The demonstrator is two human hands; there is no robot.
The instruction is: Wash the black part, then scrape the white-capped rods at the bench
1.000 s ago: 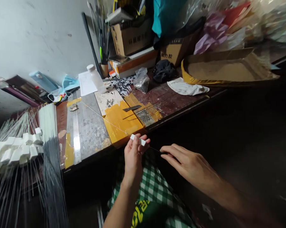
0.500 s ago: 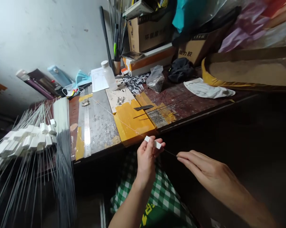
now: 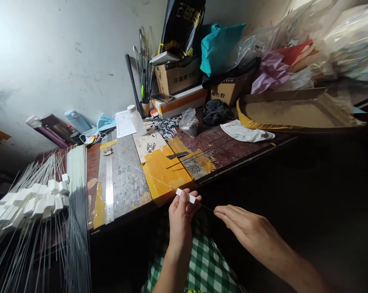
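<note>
My left hand (image 3: 180,217) is closed round a small white block (image 3: 191,198), its thumb pressed on top and the fingers underneath. A thin pale rod (image 3: 141,171) runs from the block's far end up over the table to the left. From the near end a thin dark length (image 3: 207,208) leads to my right hand (image 3: 243,223), whose fingertips pinch it. Whether both lengths are one piece through the block is hidden by the left hand. Both hands are in front of the table's edge, above a green-checked cloth (image 3: 199,252).
At left lies a pile of white blocks (image 3: 39,207) on thin rods, beside a bundle of pale strips (image 3: 77,171). A steel ruler (image 3: 110,191), a dark flat blade (image 3: 177,155), a white bottle (image 3: 136,122) and a yellow-edged cardboard tray (image 3: 242,118) are on the table.
The view has tilted up, so the table sits lower in the picture and more shows at the back. Both hands appear shifted left and slightly down, their grips unchanged.
</note>
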